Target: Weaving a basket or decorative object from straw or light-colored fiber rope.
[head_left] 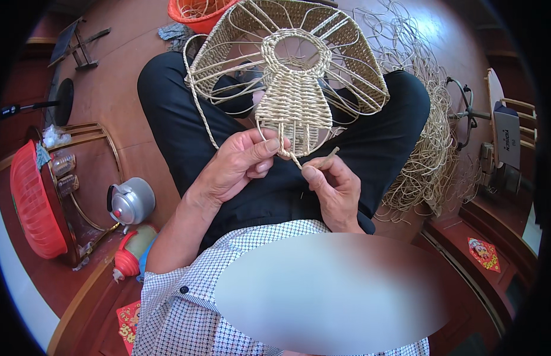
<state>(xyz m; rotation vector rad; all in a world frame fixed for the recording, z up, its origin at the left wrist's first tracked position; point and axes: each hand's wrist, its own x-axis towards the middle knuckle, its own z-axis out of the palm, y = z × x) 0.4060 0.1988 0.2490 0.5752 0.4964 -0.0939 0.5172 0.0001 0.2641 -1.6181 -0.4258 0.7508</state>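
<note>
Your left hand (240, 169) pinches the lower rim of the pale woven straw-and-wire frame (290, 77), thumb pressed over the bare wire loop to hold the work steady on your lap. The frame leans away from you across your dark trousers (186, 130), its finished plaited neck facing up, so the unwoven end sits right at your fingers. Your right hand (334, 190) is closed, thumb and forefinger nipping the free end of the tan twisted straw cord (323, 160), drawn taut toward the weave, probably to keep the last turn tight. A loose tangle of straw cord (429, 154) lies by your right knee, near enough to feed from. On the floor to your left stand a grey metal kettle (132, 202) and a red plastic basket (32, 202); an orange basket (198, 12) sits beyond the frame.
</note>
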